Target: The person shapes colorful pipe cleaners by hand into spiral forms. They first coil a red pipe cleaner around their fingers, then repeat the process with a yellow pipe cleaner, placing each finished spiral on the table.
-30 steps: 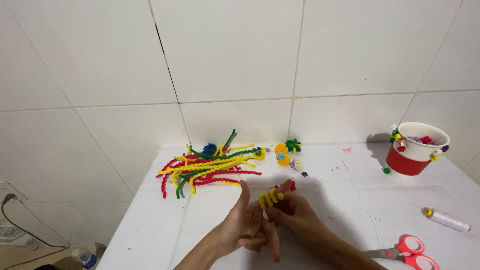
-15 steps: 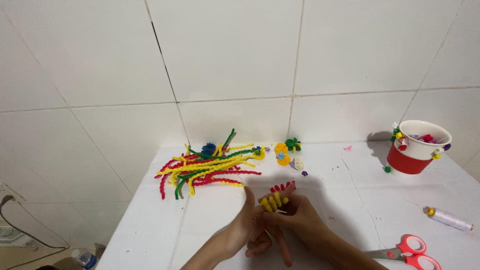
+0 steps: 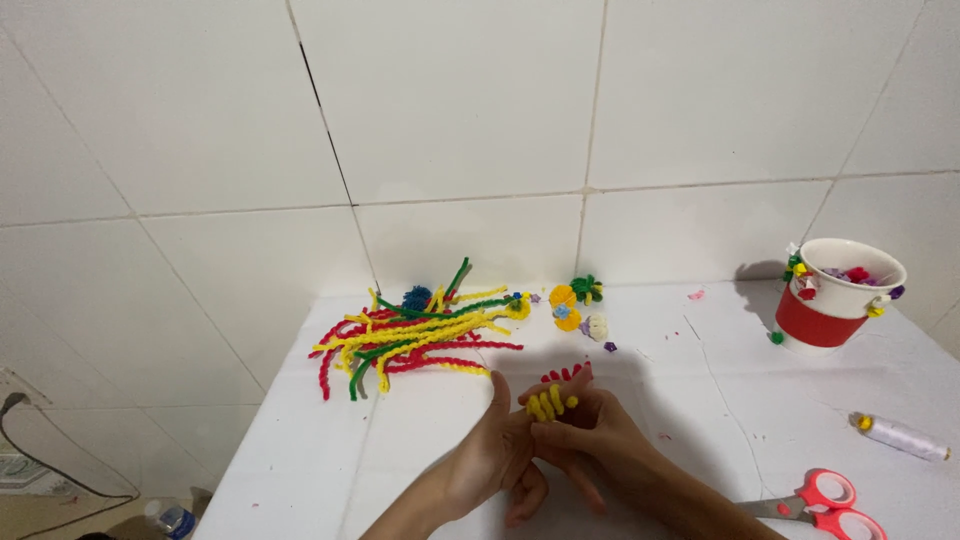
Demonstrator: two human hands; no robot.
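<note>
Both my hands meet low in the middle of the head view over the white table (image 3: 700, 350). My left hand (image 3: 495, 455) has its palm turned up with the thumb raised. My right hand (image 3: 590, 435) pinches a yellow pipe cleaner (image 3: 550, 403) coiled into loops against the left fingers. A red pipe cleaner piece (image 3: 560, 376) pokes up just behind the coil. A pile of red, yellow and green pipe cleaners (image 3: 415, 335) lies on the table beyond my hands, to the left.
Small yellow and green pompom flowers (image 3: 572, 303) lie near the wall. A red and white paper cup (image 3: 832, 297) trimmed with small flowers stands at the right. A white thread spool (image 3: 900, 436) and red-handled scissors (image 3: 825, 500) lie at the lower right.
My hands have stayed together at the table's front. The yellow coil sits a little tighter between the fingers, and the view has shifted slightly.
</note>
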